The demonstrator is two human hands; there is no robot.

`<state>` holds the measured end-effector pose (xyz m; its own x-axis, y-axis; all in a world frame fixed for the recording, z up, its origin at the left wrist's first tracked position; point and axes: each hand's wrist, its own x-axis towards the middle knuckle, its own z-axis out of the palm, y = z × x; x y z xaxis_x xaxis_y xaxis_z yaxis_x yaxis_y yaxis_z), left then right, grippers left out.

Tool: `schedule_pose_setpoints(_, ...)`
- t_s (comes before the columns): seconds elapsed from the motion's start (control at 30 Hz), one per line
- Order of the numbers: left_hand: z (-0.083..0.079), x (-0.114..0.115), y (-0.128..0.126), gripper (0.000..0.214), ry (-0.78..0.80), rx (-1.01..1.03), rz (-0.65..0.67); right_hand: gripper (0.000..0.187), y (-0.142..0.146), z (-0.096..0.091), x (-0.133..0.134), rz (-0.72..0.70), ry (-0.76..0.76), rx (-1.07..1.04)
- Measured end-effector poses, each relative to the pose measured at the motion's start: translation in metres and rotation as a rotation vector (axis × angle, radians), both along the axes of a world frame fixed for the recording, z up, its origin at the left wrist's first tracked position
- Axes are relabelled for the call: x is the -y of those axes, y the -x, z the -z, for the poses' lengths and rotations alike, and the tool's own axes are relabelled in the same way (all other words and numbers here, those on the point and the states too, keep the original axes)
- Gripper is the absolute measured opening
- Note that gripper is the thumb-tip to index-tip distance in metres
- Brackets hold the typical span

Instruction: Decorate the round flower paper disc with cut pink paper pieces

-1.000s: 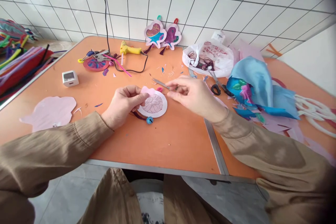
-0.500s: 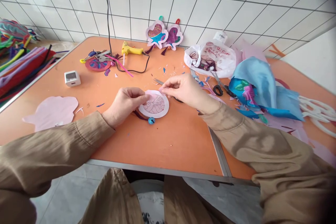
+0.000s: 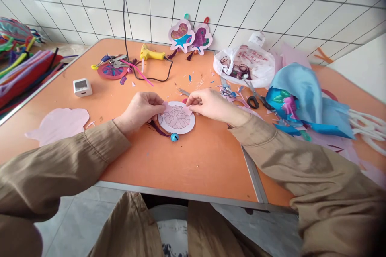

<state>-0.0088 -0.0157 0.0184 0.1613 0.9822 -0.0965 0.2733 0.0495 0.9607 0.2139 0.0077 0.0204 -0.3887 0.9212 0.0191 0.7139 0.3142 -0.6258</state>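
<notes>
A round white paper disc (image 3: pixel 177 118) with a pink flower drawing lies flat on the orange table (image 3: pixel 196 160). My left hand (image 3: pixel 140 108) pinches the disc's left edge, fingers curled. My right hand (image 3: pixel 206 104) pinches its upper right edge with thumb and forefinger. A dark purple cord with a small blue bell (image 3: pixel 174 137) sticks out from under the disc toward me. Thin metal tweezers (image 3: pixel 182 92) lie just behind the disc.
A yellow glue gun (image 3: pixel 150 54) with a black cable sits at the back. Two heart-shaped crafts (image 3: pixel 189 38) lean on the tiled wall. Black-handled scissors (image 3: pixel 256 100), a white plastic bag (image 3: pixel 245 62) and blue fabric (image 3: pixel 298 96) lie right. A pink cutout (image 3: pixel 57 124) and white cube (image 3: pixel 82 87) lie left.
My right hand moved left from the tweezers and came down onto the disc's upper right edge. My left hand stayed on the disc's left edge.
</notes>
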Motion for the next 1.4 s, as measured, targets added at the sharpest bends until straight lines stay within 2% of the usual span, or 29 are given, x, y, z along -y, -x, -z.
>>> schedule_pose_setpoints(0.23, -0.005, 0.0, 0.001, 0.021, 0.019, -0.097, 0.004, 0.013, 0.0, 0.008, 0.005, -0.004, -0.142, 0.083)
schedule_pose_setpoints(0.33, -0.003, 0.0, 0.001, 0.02, 0.017, -0.103, -0.004, 0.011, 0.0, 0.007, 0.007, 0.024, -0.158, 0.122)
schedule_pose_setpoints(0.5, 0.001, 0.0, 0.001, 0.008, 0.024, -0.033, -0.046, 0.011, 0.003, -0.002, 0.014, 0.085, -0.147, 0.209)
schedule_pose_setpoints(0.67, 0.002, 0.0, 0.001, 0.021, 0.017, 0.004, -0.054, 0.015, 0.004, -0.005, 0.019, 0.11, -0.167, 0.337)
schedule_pose_setpoints(0.9, -0.005, 0.002, -0.002, 0.012, 0.051, 0.07, -0.107, 0.019, -0.003, 0.0, 0.011, 0.137, -0.011, 0.087)
schedule_pose_setpoints(1.07, -0.007, 0.003, -0.002, 0.012, 0.049, 0.044, -0.081, 0.021, -0.003, 0.002, 0.01, 0.149, -0.011, 0.137)
schedule_pose_setpoints(1.2, -0.005, 0.003, -0.002, 0.013, 0.019, 0.038, -0.06, 0.024, -0.002, 0.001, 0.011, 0.158, 0.021, 0.074)
schedule_pose_setpoints(1.4, -0.001, 0.002, 0.003, 0.017, -0.116, -0.18, -0.078, 0.028, -0.002, 0.003, 0.01, 0.182, -0.012, 0.094)
